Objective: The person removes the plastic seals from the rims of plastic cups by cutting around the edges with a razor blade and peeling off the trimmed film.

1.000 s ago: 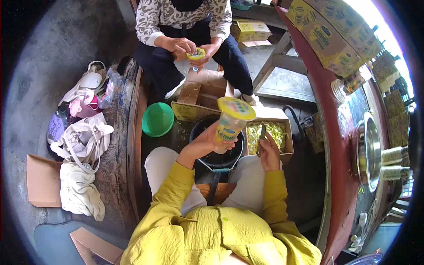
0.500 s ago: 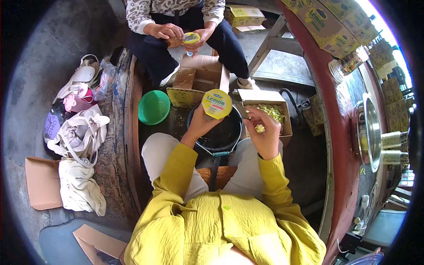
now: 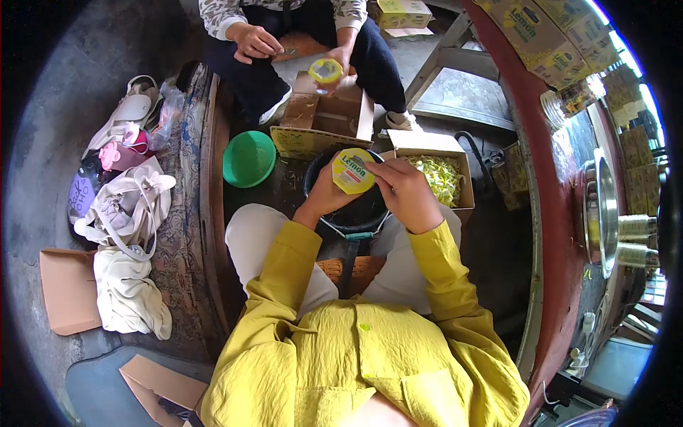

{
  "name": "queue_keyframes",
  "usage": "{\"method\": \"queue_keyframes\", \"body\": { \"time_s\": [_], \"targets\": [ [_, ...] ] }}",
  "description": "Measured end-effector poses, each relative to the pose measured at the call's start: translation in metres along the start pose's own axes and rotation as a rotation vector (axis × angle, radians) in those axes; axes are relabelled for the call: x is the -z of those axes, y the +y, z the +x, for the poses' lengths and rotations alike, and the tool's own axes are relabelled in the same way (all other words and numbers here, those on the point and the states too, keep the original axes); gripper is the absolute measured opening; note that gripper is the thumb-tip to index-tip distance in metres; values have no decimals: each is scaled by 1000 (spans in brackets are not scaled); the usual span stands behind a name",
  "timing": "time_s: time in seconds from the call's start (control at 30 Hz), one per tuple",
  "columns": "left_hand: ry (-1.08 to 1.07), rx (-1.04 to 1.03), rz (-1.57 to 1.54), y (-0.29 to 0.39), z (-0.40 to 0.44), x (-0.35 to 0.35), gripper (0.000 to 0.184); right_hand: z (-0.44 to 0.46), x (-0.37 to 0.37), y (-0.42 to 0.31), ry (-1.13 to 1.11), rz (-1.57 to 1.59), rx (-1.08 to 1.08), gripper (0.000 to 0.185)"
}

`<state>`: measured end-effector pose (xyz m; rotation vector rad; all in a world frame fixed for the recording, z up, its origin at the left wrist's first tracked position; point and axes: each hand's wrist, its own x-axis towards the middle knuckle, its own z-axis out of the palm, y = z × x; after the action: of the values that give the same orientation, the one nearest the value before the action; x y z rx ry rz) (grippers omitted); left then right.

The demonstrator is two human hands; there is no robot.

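Observation:
Above the black bucket (image 3: 348, 213), my left hand (image 3: 324, 192) is wrapped round a cup whose yellow lid (image 3: 353, 171) reads "Lemon" and faces up. My right hand (image 3: 406, 191) is closed at the right edge of that lid, thumb and fingers pinched together; what they hold, if anything, is too small to make out. Right of the bucket is an open carton (image 3: 466, 193) with yellow-green strips (image 3: 437, 178) inside. Past the bucket lies another open box (image 3: 313, 142).
A person (image 3: 288, 43) sits opposite, holding a yellow-rimmed cup (image 3: 325, 71). A green basin (image 3: 249, 159) is on the left, near bags (image 3: 124, 206). On the right, a red-edged table (image 3: 562, 299) bears a metal bowl (image 3: 605, 213) and cartons (image 3: 541, 43).
My left hand has turned the cup so its lid faces up. My right hand has moved from beside the carton to the lid's edge. The other person's hands have moved apart.

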<state>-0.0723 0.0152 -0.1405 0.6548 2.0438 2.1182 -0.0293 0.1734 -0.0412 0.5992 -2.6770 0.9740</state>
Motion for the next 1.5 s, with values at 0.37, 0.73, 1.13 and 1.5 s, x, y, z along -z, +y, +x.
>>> {"method": "queue_keyframes", "body": {
  "time_s": [0.37, 0.73, 1.13, 1.5],
  "targets": [
    [-21, -55, 13, -1, -2, 0, 57, 0, -7, 0, -21, -32, 43, 26],
    [-47, -68, 10, -5, -3, 0, 57, 0, -9, 1, -46, -47, 48, 25],
    [27, -36, 42, -9, -10, 17, 57, -6, -9, 0, -188, -99, 47, 32],
    [101, 15, 38, -32, -14, 23, 60, -33, 14, 19, -54, 121, -154, 28]
  ]
}}
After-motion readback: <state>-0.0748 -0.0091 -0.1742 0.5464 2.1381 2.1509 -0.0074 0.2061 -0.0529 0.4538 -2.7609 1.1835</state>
